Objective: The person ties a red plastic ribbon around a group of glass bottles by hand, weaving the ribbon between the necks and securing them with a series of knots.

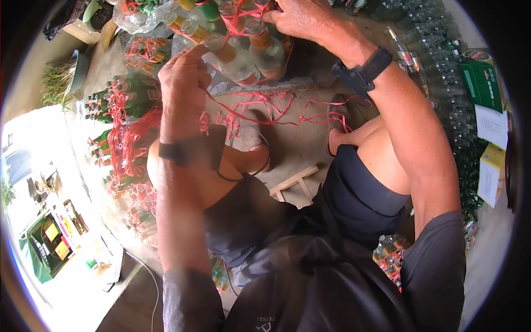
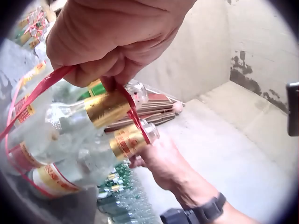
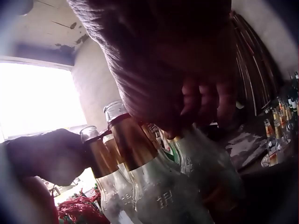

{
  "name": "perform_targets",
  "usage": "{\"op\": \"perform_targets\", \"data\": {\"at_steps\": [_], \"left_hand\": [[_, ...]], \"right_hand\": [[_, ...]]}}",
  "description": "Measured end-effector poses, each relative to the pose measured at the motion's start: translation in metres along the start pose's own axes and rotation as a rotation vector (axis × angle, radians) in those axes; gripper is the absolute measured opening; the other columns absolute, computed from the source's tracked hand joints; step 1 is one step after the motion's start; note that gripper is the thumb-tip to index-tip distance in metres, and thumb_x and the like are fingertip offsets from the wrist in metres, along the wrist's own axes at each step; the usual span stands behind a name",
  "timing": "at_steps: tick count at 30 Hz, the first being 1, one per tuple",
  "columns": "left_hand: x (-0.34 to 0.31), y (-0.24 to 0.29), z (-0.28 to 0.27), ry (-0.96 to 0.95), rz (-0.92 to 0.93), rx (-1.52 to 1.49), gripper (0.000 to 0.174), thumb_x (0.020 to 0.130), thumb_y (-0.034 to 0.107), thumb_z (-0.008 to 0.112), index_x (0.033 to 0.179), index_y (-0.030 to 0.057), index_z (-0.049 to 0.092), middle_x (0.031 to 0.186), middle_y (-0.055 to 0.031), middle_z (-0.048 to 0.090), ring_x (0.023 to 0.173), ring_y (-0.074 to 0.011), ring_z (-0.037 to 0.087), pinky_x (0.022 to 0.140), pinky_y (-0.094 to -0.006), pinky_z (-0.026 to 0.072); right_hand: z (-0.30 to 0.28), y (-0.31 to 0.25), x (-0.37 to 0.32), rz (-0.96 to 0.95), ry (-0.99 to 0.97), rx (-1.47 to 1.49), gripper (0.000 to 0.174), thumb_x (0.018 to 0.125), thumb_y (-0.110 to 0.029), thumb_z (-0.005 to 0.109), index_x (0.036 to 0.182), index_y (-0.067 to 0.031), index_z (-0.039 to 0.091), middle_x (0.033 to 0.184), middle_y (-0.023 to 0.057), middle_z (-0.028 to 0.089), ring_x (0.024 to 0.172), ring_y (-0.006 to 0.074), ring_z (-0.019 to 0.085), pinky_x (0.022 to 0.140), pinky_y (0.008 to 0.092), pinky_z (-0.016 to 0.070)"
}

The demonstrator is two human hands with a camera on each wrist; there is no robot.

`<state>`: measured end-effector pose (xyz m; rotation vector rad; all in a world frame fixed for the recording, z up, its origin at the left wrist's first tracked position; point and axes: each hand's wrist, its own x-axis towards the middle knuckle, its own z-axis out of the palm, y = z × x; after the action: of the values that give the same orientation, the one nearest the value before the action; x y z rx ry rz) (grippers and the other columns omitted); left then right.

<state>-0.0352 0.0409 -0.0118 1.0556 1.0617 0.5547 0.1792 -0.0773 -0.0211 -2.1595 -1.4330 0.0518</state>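
Note:
Clear glass bottles (image 1: 235,65) with gold neck bands stand bunched together at the top of the head view, red ribbon round their lower parts and between their necks. My left hand (image 2: 112,37) grips the red ribbon (image 2: 46,83) with curled fingers, just above the bottle necks. On the far side, my right hand (image 1: 301,21) is at the necks, its fingers bent; in the left wrist view it touches a gold-banded neck (image 2: 125,143). The right wrist view shows its curled fingers (image 3: 208,100) in shadow over the bottles; whether they pinch ribbon is hidden.
Loose red ribbon (image 1: 265,102) trails over the floor between the feet. Bundled green bottles (image 1: 130,94) and a heap of ribbon lie at the left. Rows of bottles (image 1: 442,110) and boxes (image 1: 480,83) line the right. A small wooden stool (image 1: 293,180) is between the legs.

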Motion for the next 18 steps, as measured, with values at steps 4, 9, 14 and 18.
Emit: {"op": "perform_targets", "data": {"at_steps": [4, 9, 14, 18], "left_hand": [[-0.024, -0.021, 0.020, 0.047, 0.003, -0.123, 0.024, 0.090, 0.005, 0.078, 0.075, 0.0081, 0.060, 0.061, 0.0066, 0.040, 0.049, -0.0055, 0.029, 0.045, -0.0268, 0.0211], [-0.028, -0.035, 0.026, 0.063, 0.009, -0.242, 0.024, 0.090, 0.009, 0.080, 0.074, 0.0048, 0.062, 0.061, 0.0043, 0.044, 0.048, -0.0068, 0.032, 0.045, -0.0273, 0.0269], [-0.024, -0.037, 0.012, -0.073, 0.050, -0.153, 0.026, 0.092, 0.015, 0.081, 0.075, 0.0068, 0.062, 0.060, 0.0047, 0.045, 0.048, -0.0073, 0.033, 0.047, -0.0270, 0.0291], [-0.028, -0.035, 0.004, -0.192, 0.009, -0.184, 0.014, 0.100, 0.018, 0.075, 0.093, 0.0074, 0.070, 0.066, 0.0084, 0.040, 0.053, -0.0041, 0.030, 0.049, -0.0239, 0.0218]], "right_hand": [[0.003, 0.009, 0.017, -0.064, 0.068, 0.004, 0.021, 0.086, -0.013, 0.071, 0.096, 0.0035, 0.064, 0.089, 0.0294, 0.069, 0.092, 0.0502, 0.069, 0.076, 0.0546, 0.0531], [-0.004, 0.015, 0.030, -0.131, -0.010, -0.020, 0.014, 0.085, -0.008, 0.068, 0.093, 0.0030, 0.065, 0.088, 0.0305, 0.068, 0.090, 0.0496, 0.068, 0.075, 0.0546, 0.0520], [-0.003, 0.020, 0.027, -0.143, -0.007, -0.004, 0.020, 0.084, -0.012, 0.073, 0.095, 0.0032, 0.067, 0.091, 0.0297, 0.069, 0.091, 0.0479, 0.069, 0.073, 0.0543, 0.0521], [-0.008, 0.026, 0.017, -0.125, 0.079, 0.012, 0.017, 0.087, -0.011, 0.069, 0.098, 0.0025, 0.068, 0.094, 0.0289, 0.071, 0.092, 0.0491, 0.070, 0.076, 0.0541, 0.0542]]}}
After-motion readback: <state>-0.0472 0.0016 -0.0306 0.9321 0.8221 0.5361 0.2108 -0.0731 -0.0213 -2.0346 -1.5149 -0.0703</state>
